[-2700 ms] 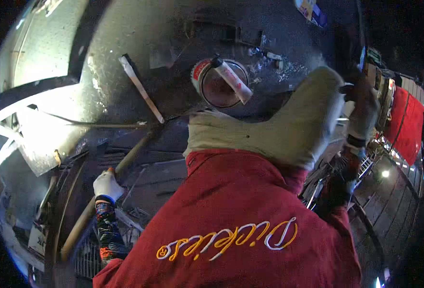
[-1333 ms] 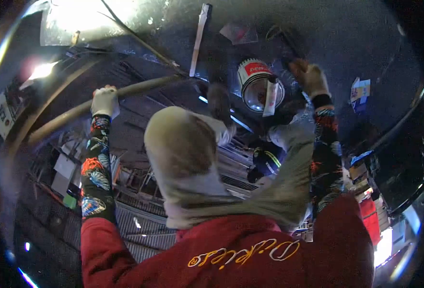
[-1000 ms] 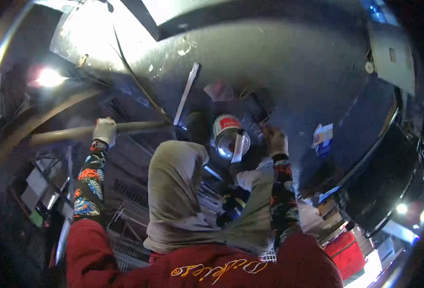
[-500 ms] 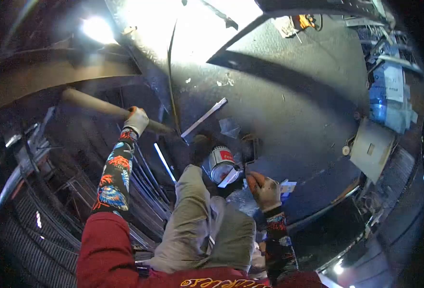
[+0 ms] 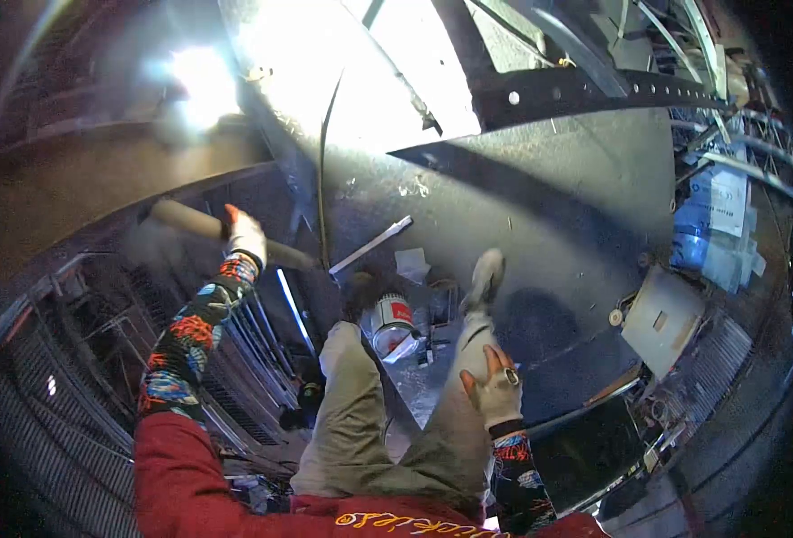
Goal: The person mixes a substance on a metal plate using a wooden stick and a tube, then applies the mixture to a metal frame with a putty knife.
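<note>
My left hand, in a pale glove, is closed around a tan round bar or pipe that slants across the left side of the view. My right hand lies over my right leg, fingers spread and holding nothing. Bare fingertips poke out of its pale glove. Between my feet stands a metal can with a red label, and a white flat piece shows at its mouth. A pale flat strip lies on the dark floor just beyond it.
A dark beam with holes crosses the upper right. Bright light glares at the top left. A pale box-like panel and a blue-and-white wrapped package stand at right. Long metal bars lie below my left arm.
My right hand has left the spot beside the can and come onto my right leg, which now stretches forward. The view has shifted, showing more of the dark beam. My left hand keeps its grip.
</note>
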Motion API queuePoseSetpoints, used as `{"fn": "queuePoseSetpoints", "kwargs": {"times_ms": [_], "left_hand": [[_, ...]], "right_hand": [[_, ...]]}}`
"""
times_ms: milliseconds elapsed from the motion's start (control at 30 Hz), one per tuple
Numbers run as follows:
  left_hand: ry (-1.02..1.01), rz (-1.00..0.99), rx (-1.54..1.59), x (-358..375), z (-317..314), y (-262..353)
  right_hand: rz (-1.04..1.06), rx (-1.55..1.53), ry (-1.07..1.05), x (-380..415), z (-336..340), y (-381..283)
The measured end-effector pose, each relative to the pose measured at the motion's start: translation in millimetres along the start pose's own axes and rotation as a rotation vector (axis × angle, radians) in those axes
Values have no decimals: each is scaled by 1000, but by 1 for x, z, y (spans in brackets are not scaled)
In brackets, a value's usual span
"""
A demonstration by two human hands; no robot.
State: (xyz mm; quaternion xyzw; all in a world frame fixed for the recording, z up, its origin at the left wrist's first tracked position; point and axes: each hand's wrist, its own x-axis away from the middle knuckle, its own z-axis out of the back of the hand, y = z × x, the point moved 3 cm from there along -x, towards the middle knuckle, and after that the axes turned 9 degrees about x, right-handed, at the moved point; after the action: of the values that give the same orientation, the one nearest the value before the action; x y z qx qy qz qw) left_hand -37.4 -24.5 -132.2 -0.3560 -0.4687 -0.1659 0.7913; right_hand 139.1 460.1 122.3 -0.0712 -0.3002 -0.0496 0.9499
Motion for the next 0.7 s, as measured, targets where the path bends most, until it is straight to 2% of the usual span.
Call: {"fn": "queuePoseSetpoints", "kwargs": {"times_ms": [67,133,167,200,300,333,500,533,700], "left_hand": [[121,38,119,41,22,-34],[155,-39,72,40,12,-47],[173,-76,69,42,11,-51],[173,-99,-6,39,7,-50],[162,-44,-14,42,14,-52],[233,-7,51,42,13,-54],[156,52,119,37,27,-57],[204,46,170,40,3,-60],[167,32,101,35,13,-56]], "right_hand": [[-3,5,-28,-17,-14,19],[78,173,17,-44,-13,23],[89,129,-53,-64,-10,23],[76,249,-196,-80,-33,34],[255,441,-274,-135,3,26],[284,480,-271,-142,7,36],[410,271,-155,-177,32,60],[414,274,-133,-167,26,56],[396,251,-242,-182,30,70]]}}
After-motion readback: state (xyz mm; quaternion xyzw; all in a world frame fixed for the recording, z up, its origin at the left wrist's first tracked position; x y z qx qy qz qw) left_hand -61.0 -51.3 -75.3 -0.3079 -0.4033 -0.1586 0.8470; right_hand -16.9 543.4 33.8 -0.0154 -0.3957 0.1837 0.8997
